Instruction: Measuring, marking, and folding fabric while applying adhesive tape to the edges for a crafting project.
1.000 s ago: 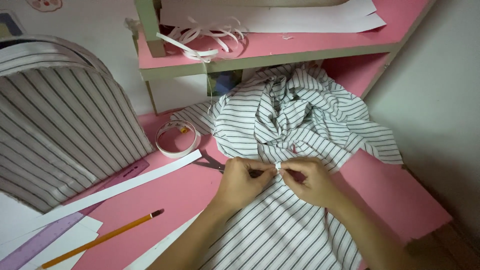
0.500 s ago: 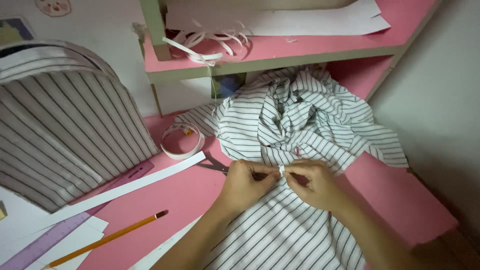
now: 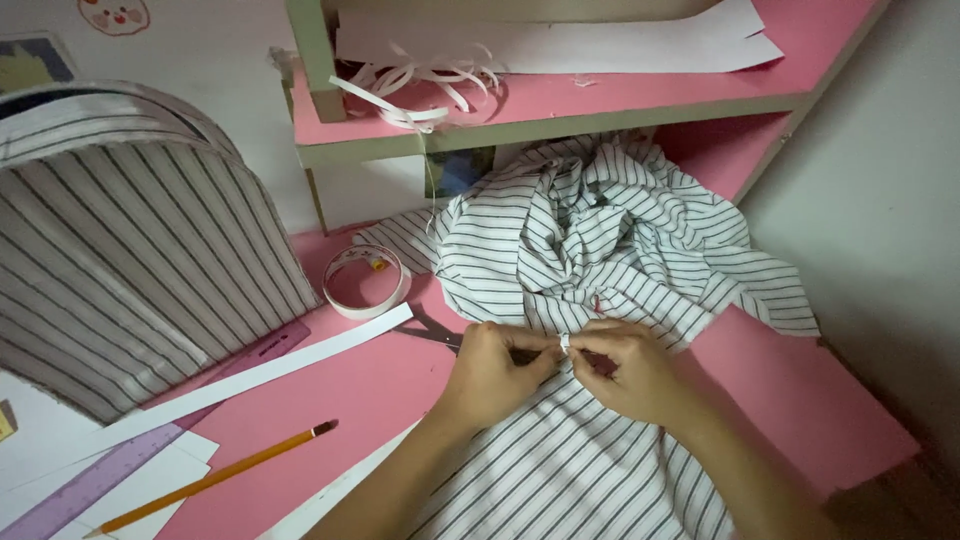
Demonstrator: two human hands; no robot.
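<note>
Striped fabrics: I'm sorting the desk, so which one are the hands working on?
The crumpled white fabric with thin dark stripes, pinched by both hands, left hand and right hand. The broad grey-striped cover stands untouched at the far left.

A white, dark-striped fabric (image 3: pixel 590 250) lies bunched and crumpled on the pink table, its near part flatter.

Round sticker (image 3: pixel 113 14), white and pink, on the wall at top left, cut by the frame edge. Rectangular picture label (image 3: pixel 35 62), yellow and dark blue, on the wall below it. Small blue printed card (image 3: pixel 458 170), partly hidden, under the pink shelf (image 3: pixel 620 98).
</note>
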